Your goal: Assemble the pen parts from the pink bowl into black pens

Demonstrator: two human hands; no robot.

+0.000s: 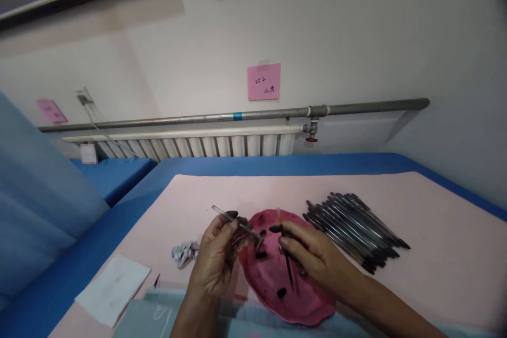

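My left hand (pixel 217 256) pinches a clear pen barrel (pixel 219 210), which slants down to the right over the left side of a pink tray (pixel 253 296). In my right hand (pixel 311 251), thumb and fingers close on a thin, dark ink refill (pixel 289 274), its pale end sticking up above the fingers and its dark tip pointing down over the tray. Dark stains mark the fingertips of both hands. Small black pieces, such as a cap-like one (pixel 281 293), lie in the tray. Right of it rests a row of several clear-and-black pens (pixel 352 229).
A crumpled tissue (pixel 184 253) and a folded white sheet (pixel 113 288) lie on the left of the pink cover (pixel 435 253). A small dark-tipped piece (pixel 157 280) is near the sheet. Behind the blue-edged bed stand a radiator (pixel 222 145) and a pipe (pixel 190 119).
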